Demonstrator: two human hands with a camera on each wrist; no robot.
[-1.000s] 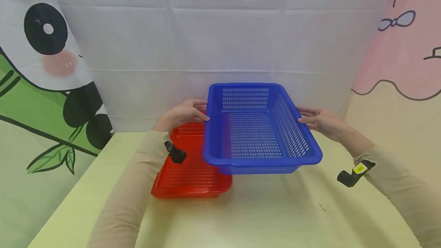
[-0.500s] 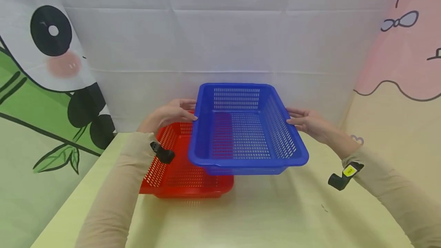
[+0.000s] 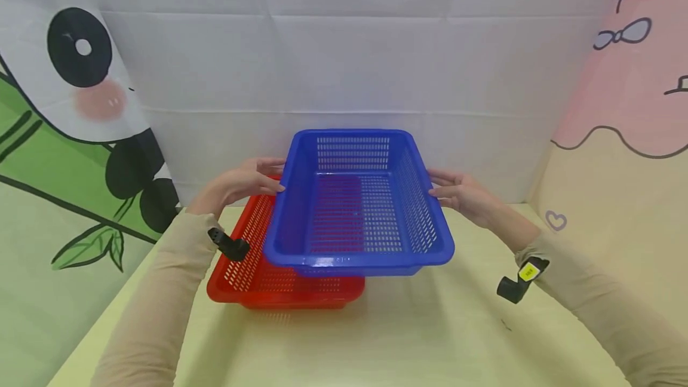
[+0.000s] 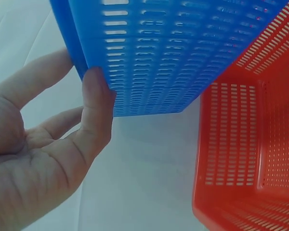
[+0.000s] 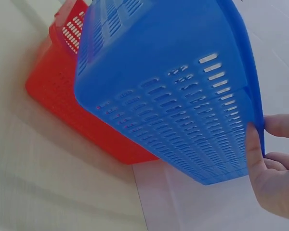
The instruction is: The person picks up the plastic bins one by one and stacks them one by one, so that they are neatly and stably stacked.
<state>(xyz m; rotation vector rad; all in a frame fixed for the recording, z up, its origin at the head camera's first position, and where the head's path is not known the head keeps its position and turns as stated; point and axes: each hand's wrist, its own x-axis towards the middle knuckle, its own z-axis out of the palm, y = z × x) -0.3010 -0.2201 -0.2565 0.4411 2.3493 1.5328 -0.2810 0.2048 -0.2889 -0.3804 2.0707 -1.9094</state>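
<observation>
A blue plastic basket (image 3: 378, 208) with slotted sides hangs in the air above a red basket (image 3: 247, 273) that stands on the table. My left hand (image 3: 242, 183) pinches the blue basket's left rim, thumb on one side and fingers on the other, as the left wrist view shows. Its right rim is pinched by my right hand (image 3: 464, 196). From the head view the blue basket covers the right part of the red one, whose colour shows through the blue mesh. No contents are visible in the blue basket.
The pale yellow table (image 3: 408, 333) ends at a white cloth backdrop (image 3: 355, 64). A cartoon-printed cloth (image 3: 80, 100) hangs at the left and a pink one (image 3: 634, 94) at the right. A small dark mark (image 3: 506, 325) lies at the table's right.
Both hands have carried the blue basket leftward, so it now overlaps more of the red basket. The red basket stays on the table.
</observation>
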